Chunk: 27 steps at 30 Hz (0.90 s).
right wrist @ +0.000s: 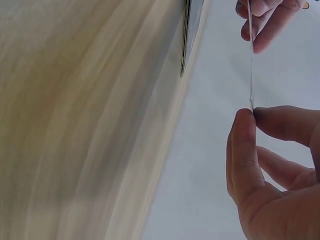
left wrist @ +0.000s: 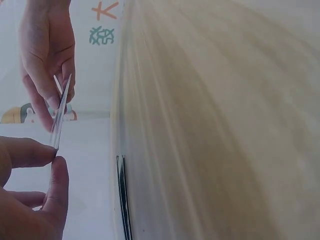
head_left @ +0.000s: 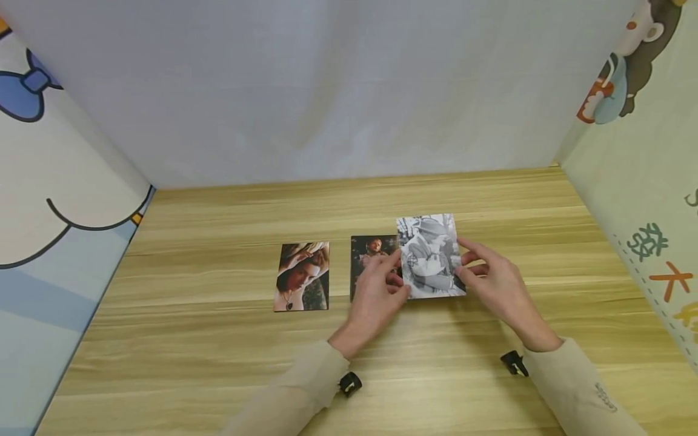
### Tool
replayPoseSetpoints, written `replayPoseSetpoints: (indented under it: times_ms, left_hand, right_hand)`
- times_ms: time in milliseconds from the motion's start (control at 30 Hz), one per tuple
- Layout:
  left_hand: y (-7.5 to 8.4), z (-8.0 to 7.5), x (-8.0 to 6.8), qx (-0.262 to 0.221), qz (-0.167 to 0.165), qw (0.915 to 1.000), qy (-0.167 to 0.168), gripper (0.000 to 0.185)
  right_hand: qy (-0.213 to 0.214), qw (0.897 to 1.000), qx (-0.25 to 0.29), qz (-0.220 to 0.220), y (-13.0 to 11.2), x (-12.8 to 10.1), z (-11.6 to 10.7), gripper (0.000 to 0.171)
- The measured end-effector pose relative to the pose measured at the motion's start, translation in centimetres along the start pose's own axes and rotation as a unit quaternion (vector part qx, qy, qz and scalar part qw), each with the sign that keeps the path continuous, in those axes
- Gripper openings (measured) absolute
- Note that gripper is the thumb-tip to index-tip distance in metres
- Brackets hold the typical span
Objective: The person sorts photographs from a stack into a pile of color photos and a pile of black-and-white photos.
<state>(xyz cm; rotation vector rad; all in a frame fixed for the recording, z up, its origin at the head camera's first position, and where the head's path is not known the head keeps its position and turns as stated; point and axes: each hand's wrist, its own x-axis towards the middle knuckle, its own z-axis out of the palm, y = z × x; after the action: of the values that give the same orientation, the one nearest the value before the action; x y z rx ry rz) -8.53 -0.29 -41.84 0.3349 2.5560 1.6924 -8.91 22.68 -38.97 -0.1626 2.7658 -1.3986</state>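
A: What is held, and how?

B: A black-and-white photo [head_left: 431, 255] is held above the worktop [head_left: 218, 363] by both hands. Its left edge is pinched between thumb and fingers of the left hand [head_left: 376, 297]; its right edge is pinched by the right hand [head_left: 498, 287]. Each grip is closed narrowly on the thin card.

A: How is the photo made?

B: A flat, stiff rectangle is seen, glossy, printed in greys. From the wrist views only its thin edge [left wrist: 60, 112] is shown.

A: What lies under it?

B: A dark photo [head_left: 371, 260] is partly covered by the left hand and the held print. A colour portrait [head_left: 302, 275] is laid flat further left, well apart. The worktop is of pale, straight-grained wood. White cloth [head_left: 327, 91] is hung behind.
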Motion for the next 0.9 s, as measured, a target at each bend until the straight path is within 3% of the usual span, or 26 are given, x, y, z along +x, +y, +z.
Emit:
replayPoseSetpoints:
  times_ms: [400,700,900]
  left_hand:
    - [0.4,1.3,0.5,0.014,0.007,0.9998,-0.013,0.075]
    - [0.8,1.8,1.2,0.092,0.011,0.9955,-0.02,0.071]
    - [1.2,1.8,1.8,0.116,-0.001,0.9925,-0.039,0.071]
  right_hand:
    - [-0.001,1.0,-0.019,0.009,0.9,-0.1,-1.0,0.056]
    - [-0.013,0.999,-0.046,0.015,1.4,-0.1,-1.7,0.056]
    - [-0.024,0.998,-0.054,0.021,1.8,0.2,-2.1,0.058]
